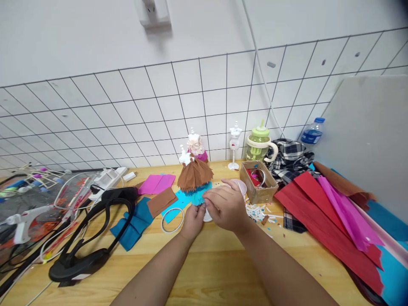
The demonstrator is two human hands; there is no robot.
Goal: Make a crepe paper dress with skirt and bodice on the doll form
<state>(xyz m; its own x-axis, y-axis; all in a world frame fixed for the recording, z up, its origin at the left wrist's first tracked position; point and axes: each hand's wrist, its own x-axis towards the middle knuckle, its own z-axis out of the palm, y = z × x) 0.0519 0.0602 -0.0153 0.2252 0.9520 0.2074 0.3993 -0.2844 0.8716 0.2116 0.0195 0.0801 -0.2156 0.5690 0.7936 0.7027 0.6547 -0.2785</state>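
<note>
A small white dress form [187,157] wears a tiered paper skirt, with a fringed brown layer [195,173] over a bright blue layer [199,193]. It leans to the left in front of me. My left hand [193,222] is closed low under the skirt, around the blue hem and the stand, which the fingers mostly hide. At the right side of the blue hem, my right hand [228,207] has its thumb and index finger drawn together on the paper, its other fingers loosely curled. Just behind is another dress form [195,144] in a pale pink top and magenta skirt.
A bare white dress form [235,144] stands near the wall. Right of it are a cardboard box [259,189], a green-lidded jug [259,144], paper scraps [259,212] and red crepe paper [331,229]. Leftward lie a white ring [172,231], a black headset [92,255] and a glue gun [30,221].
</note>
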